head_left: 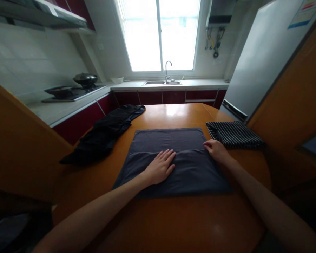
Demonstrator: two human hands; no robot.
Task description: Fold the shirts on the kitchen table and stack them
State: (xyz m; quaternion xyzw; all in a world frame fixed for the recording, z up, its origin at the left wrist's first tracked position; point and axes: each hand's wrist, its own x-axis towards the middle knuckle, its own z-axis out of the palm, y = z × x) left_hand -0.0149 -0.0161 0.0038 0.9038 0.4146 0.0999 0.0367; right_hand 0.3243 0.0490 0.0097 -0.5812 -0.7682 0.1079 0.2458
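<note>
A dark grey-blue cloth [171, 138] lies spread on the wooden table, its near part folded over so that a flap edge crosses its middle. My left hand [162, 167] rests flat on the folded flap, palm down with the fingers stretched out. At the cloth's right side, my right hand [215, 150] has its fingers pinched together on the end of the flap edge. Just beyond that hand is a folded black cloth with white stripes [237, 134]. Exactly what kind of item the grey-blue cloth is, I cannot tell.
A crumpled black garment [102, 135] lies along the left side of the wooden table [179, 223]. A stove with a lidded pan [85, 79] stands on the left counter. Behind are a sink [162, 83] and a window. The fridge [268, 52] is at right.
</note>
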